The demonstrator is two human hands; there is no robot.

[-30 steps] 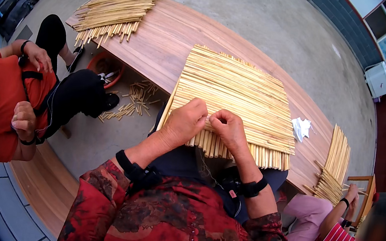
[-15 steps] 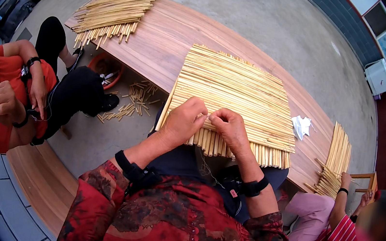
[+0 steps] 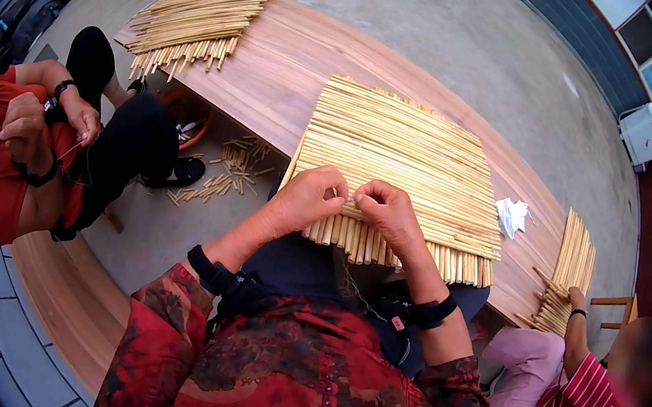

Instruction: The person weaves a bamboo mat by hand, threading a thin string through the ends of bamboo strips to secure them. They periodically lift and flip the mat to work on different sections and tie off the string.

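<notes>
A mat of pale yellow reed sticks (image 3: 398, 155), laid side by side, rests on the wooden table (image 3: 313, 49) and reaches over its near edge. Above its near part, my left hand (image 3: 310, 196) is closed in a pinch, thumb against bent fingers. Close beside it, my right hand (image 3: 387, 212) pinches too, its fingertips a small gap from the left ones. What either pinch holds is too fine to make out. Below the hands, cut stick ends (image 3: 354, 238) jut out in a row. A thin pale thread (image 3: 350, 279) hangs under them, over my lap.
More sticks are heaped at the table's far left (image 3: 201, 22) and right end (image 3: 569, 268). A crumpled white paper (image 3: 512, 216) lies right of the mat. Co-workers sit on both sides. Short offcuts (image 3: 231, 170) litter the floor near a red basin (image 3: 198, 131).
My hands stay nearly in place, still pinching. The left co-worker's hands have risen, with a thread between them. The right co-worker has drawn one hand back; the other remains at the sticks.
</notes>
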